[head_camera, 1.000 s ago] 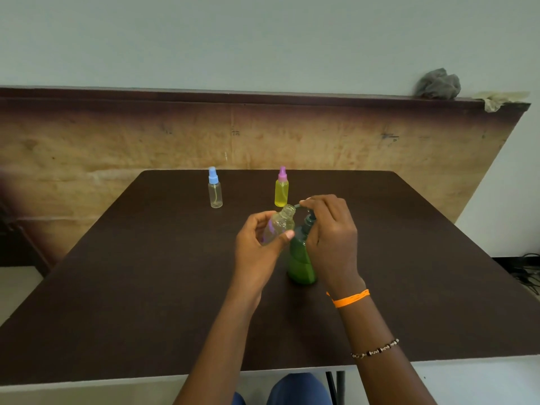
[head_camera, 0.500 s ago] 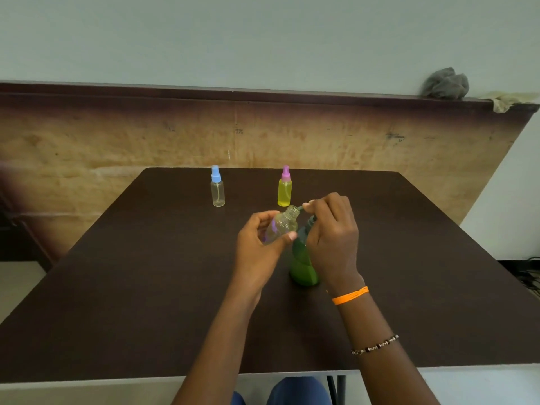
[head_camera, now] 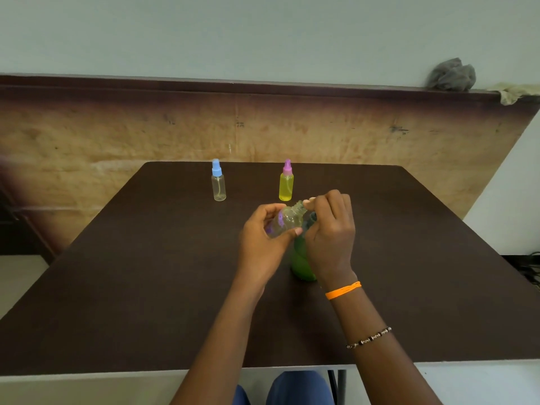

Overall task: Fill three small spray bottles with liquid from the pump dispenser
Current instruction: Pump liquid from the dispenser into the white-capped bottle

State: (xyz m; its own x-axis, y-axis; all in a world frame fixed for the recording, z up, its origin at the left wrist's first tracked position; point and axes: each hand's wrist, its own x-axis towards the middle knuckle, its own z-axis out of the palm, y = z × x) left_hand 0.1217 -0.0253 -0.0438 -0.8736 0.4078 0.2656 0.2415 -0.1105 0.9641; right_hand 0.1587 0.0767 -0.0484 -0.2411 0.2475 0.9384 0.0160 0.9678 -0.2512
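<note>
**Uncapped bottle tilted at the pump spout**

Left hand (head_camera: 264, 244) curled round a small clear spray bottle (head_camera: 287, 220), thumb across its side, fingers behind; bottle uncapped, tilted, threaded neck up and to the right. Purple flecks showing through its lower half; what they are, cannot tell. Right hand (head_camera: 330, 238) curled over the top of the green pump dispenser (head_camera: 302, 263), fingertips (head_camera: 310, 203) touching the open neck of the clear bottle. Pump head mostly hidden under that hand; spout not clearly visible. Dispenser upright on the dark brown tabletop (head_camera: 146, 287), near the middle, green liquid in its body.

Farther back on the tabletop, two capped bottles upright and well apart: a clear one with a blue spray cap (head_camera: 218, 180) on the left, a yellow-filled one with a pink spray cap (head_camera: 286, 180) on the right, just beyond the hands.

Orange band (head_camera: 343, 290) on the right wrist, beaded bracelet (head_camera: 368, 337) lower on the forearm. Grey crumpled cloth (head_camera: 451, 74) on the ledge of the wooden wall panel behind.
</note>
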